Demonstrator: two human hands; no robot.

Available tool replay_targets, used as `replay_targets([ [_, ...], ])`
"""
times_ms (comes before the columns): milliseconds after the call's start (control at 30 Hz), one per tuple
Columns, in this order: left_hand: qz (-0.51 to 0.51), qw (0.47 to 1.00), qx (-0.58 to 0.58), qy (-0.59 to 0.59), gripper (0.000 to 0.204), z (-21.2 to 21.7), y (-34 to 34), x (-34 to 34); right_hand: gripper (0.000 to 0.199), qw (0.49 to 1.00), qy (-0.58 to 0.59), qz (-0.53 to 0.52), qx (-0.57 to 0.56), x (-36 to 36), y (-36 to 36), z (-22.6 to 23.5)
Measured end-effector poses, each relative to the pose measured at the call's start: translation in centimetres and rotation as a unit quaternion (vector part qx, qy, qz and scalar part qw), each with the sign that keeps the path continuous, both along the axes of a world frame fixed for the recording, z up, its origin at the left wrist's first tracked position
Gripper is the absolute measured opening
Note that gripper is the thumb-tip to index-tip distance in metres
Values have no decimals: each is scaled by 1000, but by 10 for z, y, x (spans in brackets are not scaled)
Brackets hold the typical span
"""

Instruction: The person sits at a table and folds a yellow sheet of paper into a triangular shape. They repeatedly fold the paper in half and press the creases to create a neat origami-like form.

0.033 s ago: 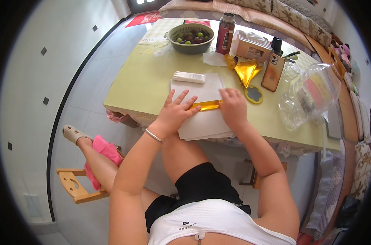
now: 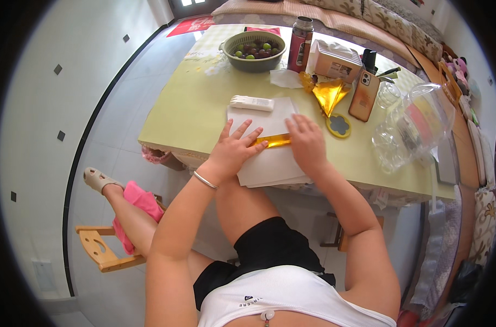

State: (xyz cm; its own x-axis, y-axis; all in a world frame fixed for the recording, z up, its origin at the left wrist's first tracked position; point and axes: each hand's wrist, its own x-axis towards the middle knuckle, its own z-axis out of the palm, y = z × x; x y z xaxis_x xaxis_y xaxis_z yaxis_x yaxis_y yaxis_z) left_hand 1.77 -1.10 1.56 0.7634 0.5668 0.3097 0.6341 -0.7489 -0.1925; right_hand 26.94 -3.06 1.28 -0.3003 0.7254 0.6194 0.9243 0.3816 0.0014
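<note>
A folded strip of shiny gold paper [image 2: 278,140] lies across a stack of white paper [image 2: 269,166] at the table's near edge. My left hand [image 2: 236,146] is flat with its fingers spread, the thumb and fingertips pressing the strip's left end. My right hand [image 2: 308,141] rests over the strip's right end, its fingers stretched out and slightly blurred. Beyond my hands, on the same paper, lies a white oblong utility-knife-like object [image 2: 251,103]. A gold paper cone [image 2: 331,97] and a yellow-rimmed, flower-shaped mirror-like piece [image 2: 339,126] lie farther right.
On the yellow-green table [image 2: 182,109] stand a colander of grapes [image 2: 253,64], a dark red thermos [image 2: 301,46], a tissue box [image 2: 337,60] and a leaning phone [image 2: 364,96]. A clear plastic bag [image 2: 414,128] lies at the right. A wooden chair [image 2: 106,256] is at my left.
My right hand has moved slightly left and its fingers have straightened, covering more of the strip's right end. The left hand has stayed in place.
</note>
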Motion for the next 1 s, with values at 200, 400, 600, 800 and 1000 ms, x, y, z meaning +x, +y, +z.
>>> replay_targets([
  [200,31,996,-69,45,56,1,-7,-4,70,966,-17,122,-229,-22,-25,-18],
  [400,110,979,-160,54,86,-1,-33,-48,66,965,-44,60,-252,22,-25,-13],
  [600,112,981,-141,-66,74,19,-33,-44,46,970,-178,49,-160,18,-10,-3],
  [800,36,991,-38,-125,38,-8,-23,10,23,934,-311,60,-166,-9,11,16],
  [1000,69,991,-13,-111,13,5,-15,42,14,947,-204,81,-236,5,19,17],
])
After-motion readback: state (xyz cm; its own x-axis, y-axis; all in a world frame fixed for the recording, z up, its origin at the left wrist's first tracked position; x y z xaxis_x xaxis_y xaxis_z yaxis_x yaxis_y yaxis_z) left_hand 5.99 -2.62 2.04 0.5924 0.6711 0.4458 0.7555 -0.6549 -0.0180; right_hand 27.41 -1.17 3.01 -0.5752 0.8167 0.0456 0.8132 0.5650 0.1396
